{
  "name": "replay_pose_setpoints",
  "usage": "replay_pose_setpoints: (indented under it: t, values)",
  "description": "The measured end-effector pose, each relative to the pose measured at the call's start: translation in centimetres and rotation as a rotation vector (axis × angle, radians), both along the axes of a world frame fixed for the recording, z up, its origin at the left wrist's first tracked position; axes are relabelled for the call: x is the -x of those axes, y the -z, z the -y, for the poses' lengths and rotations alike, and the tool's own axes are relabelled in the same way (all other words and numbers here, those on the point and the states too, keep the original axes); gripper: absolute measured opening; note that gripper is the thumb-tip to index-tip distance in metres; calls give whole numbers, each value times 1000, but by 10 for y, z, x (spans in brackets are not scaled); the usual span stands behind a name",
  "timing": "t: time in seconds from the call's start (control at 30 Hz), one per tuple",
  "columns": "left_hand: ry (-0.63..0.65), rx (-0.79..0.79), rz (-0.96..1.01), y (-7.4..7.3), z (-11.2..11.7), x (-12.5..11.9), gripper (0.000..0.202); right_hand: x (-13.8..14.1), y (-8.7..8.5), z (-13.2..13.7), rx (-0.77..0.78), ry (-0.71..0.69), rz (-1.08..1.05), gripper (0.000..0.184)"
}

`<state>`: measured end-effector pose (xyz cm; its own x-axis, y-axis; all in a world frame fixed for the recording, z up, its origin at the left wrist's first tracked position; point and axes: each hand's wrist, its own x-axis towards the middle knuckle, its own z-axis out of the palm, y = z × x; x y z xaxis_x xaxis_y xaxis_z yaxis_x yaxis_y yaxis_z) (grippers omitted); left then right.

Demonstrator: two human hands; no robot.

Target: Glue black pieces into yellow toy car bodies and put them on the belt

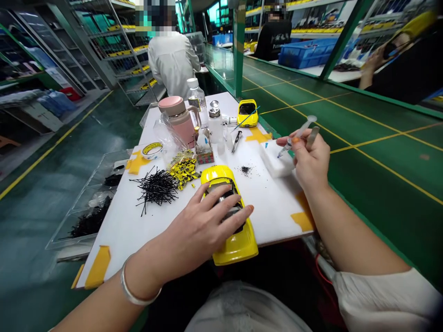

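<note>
Big white rectangular work board (277, 221) here, held down with strips of yellow tape. Around 6 o'clock on it sits a glossy yellow model car body (230, 244), with the left hand (204, 226) lying across it, fingers spread apart and not clamping. Around 3 o'clock, the right hand (311, 161) pinches a clear plastic syringe (297, 137) and a slim metal spatula (312, 137) together, just above a white foam block (275, 159). A tangled pile of thin black wires (155, 188) sits at 9 o'clock, a small yellow model car (247, 113) at 12, and a tiny heap of black bits (245, 169) mid-board.
</note>
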<state>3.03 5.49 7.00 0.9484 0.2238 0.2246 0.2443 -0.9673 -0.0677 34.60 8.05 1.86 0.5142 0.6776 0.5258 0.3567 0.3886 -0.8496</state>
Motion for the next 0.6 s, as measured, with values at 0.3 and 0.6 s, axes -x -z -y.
replay_pose_setpoints:
  t: [0.3, 0.6]
  values:
    - [12, 250, 271, 5, -10, 10, 48, 1, -20, -7, 160, -116, -170, 81]
    - [-168, 733, 775, 18, -22, 6, 26, 4, -63, 22, -63, -93, -271, 63]
